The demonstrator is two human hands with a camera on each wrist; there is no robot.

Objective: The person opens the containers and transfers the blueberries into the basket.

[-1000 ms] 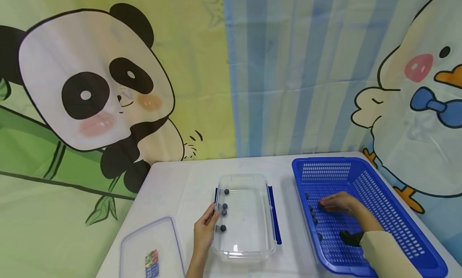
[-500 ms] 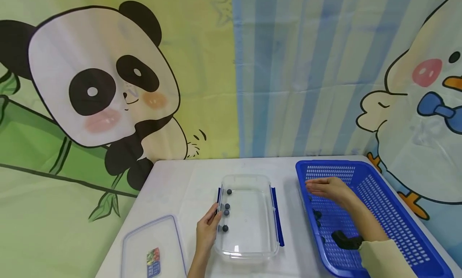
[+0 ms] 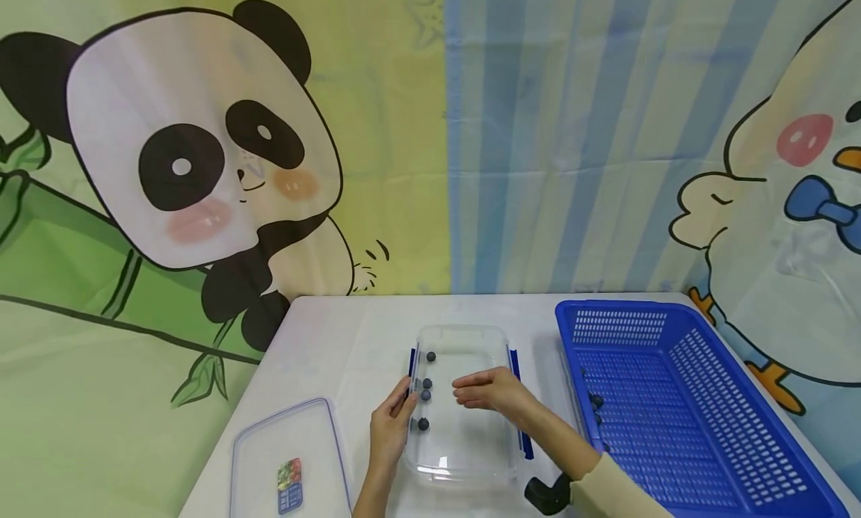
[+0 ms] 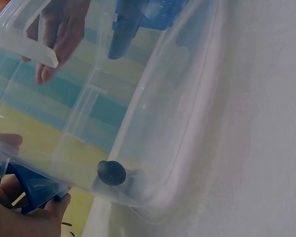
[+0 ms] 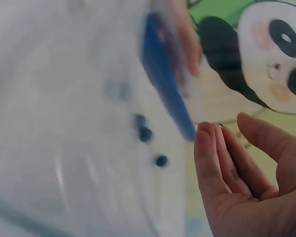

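Note:
My left hand grips the left side of a clear plastic box, with fingers around its blue side latch. Several blueberries lie inside along the box's left side. Over the middle of the box, my right hand hangs with its fingers together, pointing left. In the right wrist view its fingers bend slightly and the thumb stands apart from them; I cannot tell whether something small sits behind the fingertips.
A blue plastic basket stands on the right, with several blueberries along its left wall. The clear box lid with a colourful label lies at the left on the white table. A cartoon curtain hangs behind.
My right hand has risen out of the blue basket and moved left to above the clear box. My left hand keeps its grip on the box.

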